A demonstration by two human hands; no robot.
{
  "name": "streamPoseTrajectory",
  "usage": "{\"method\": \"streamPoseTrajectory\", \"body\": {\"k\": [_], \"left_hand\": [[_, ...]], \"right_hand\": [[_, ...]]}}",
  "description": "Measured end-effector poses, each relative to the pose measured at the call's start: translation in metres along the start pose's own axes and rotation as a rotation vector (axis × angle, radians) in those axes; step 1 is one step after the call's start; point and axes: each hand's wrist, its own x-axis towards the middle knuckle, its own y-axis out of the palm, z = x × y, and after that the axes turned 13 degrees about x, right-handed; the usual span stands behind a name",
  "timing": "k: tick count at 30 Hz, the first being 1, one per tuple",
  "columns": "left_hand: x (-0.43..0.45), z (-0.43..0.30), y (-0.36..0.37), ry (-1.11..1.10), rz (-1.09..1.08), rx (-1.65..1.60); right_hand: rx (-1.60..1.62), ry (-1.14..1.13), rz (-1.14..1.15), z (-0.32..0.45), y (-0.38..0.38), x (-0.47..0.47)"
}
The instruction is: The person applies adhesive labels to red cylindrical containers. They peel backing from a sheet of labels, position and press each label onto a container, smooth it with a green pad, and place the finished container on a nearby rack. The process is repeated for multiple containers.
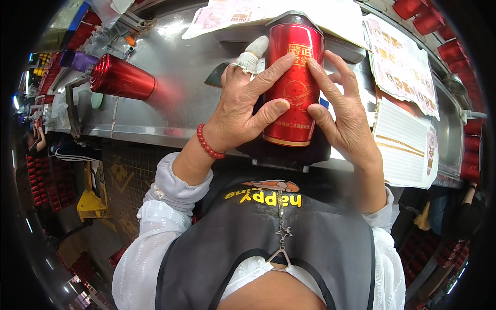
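Observation:
A glossy red bottle [293, 83] with gold characters and a gold rim lies before me on a dark support, its far end against a dark angular piece. My left hand [248, 97], with white wrapping on one finger and a red bead bracelet at the wrist, rests its thumb and a fingertip on the bottle's left side. On the other side, the thumb and fingertips of my right hand [343, 104] touch the printed face. Between the hands, the gold emblem is uncovered. Farther left, a second red bottle [122, 77] lies tilted, its base towards my left hand.
Printed decal sheets [403, 62] lie at the right, with striped backing paper [403, 143] nearer me. More sheets [232, 17] lie beyond the bottle. A metal bracket [71, 104] stands at the left of the steel worktable [174, 50]. At far left, part of another person shows.

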Motion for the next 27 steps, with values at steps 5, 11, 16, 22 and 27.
{"method": "streamPoseTrajectory", "body": {"k": [5,11,16,22,27], "left_hand": [[0.001,-0.002,-0.002,0.018,-0.004,-0.02],[0.002,-0.004,-0.002,0.041,0.005,0.011],[0.002,-0.01,-0.004,0.031,0.012,0.044],[0.002,-0.015,-0.012,0.008,0.067,0.1],[0.004,-0.015,-0.013,0.011,0.067,0.105]], "right_hand": [[0.044,0.024,-0.006,0.002,0.0,-0.004],[0.048,0.01,0.018,0.004,-0.001,-0.007],[0.038,0.043,0.076,0.005,-0.008,-0.006],[0.075,0.057,0.055,0.011,-0.005,-0.006],[0.094,0.075,0.06,0.014,-0.006,-0.005]]}}
